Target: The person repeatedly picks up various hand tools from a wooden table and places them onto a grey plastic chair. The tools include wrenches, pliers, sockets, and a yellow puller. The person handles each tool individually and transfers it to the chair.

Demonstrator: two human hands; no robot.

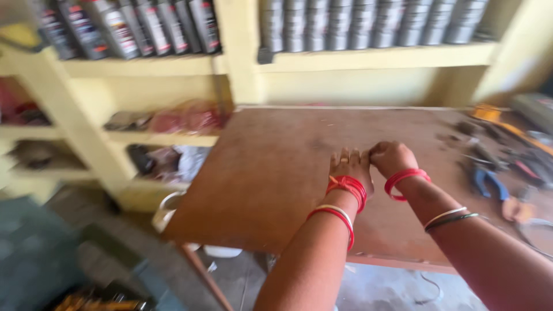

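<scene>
My left hand lies flat on the brown wooden table, fingers stretched forward, with red thread and bangles at the wrist. Right beside it, touching it, my right hand is curled into a loose fist on the tabletop, with a red band at its wrist. Whether the right hand pinches something small is hidden by blur and by the fingers. Nothing shows under the left hand.
Tools, among them blue-handled pliers, lie scattered on the table's right side. Yellow shelves behind hold rows of dark bottles and grey tins. Bags and clutter fill the lower shelves at left. A white container sits below the table's left corner.
</scene>
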